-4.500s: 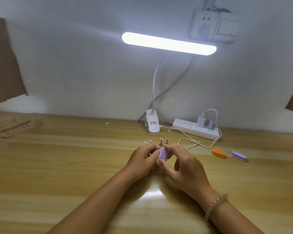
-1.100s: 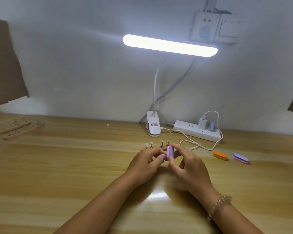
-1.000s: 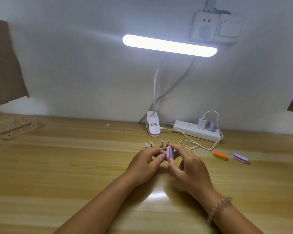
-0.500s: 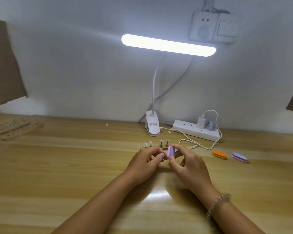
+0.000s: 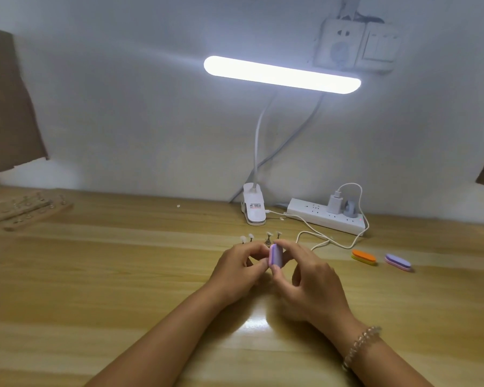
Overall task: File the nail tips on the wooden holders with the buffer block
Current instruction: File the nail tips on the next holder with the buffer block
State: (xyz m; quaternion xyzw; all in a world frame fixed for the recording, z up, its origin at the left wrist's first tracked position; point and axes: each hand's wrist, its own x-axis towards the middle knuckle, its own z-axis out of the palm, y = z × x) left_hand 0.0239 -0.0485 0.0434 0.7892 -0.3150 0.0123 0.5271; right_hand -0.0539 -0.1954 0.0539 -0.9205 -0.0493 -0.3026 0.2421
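Two fingers [image 5: 289, 246] of the right hand [image 5: 310, 280], thumb and forefinger, are clamped on the block [image 5: 275, 255]. It stands on end, lilac face to camera. Left side? (A)

Left hand [image 5: 235, 272]: fingers curled, tips together against the block's left edge. What they pinch is hidden, so I cannot tell. (B)

Tips? (A)

Four tips [image 5: 268, 235] on small stands, upright in a row just behind both hands. The hands cover their holder. Both hands sit low over the counter [image 5: 95, 275], mid-front. (B)

Further out? (A)

Right: an orange block [image 5: 363, 256] and a second lilac block [image 5: 397, 262], flat and apart. Behind: clamp [image 5: 253, 208], and strip [image 5: 326, 219] with charger and white cable. Lamp [image 5: 281, 75] lit above. Far left: more holders [image 5: 25, 210], blurred. Bracelet [image 5: 361, 344] on right wrist. (B)
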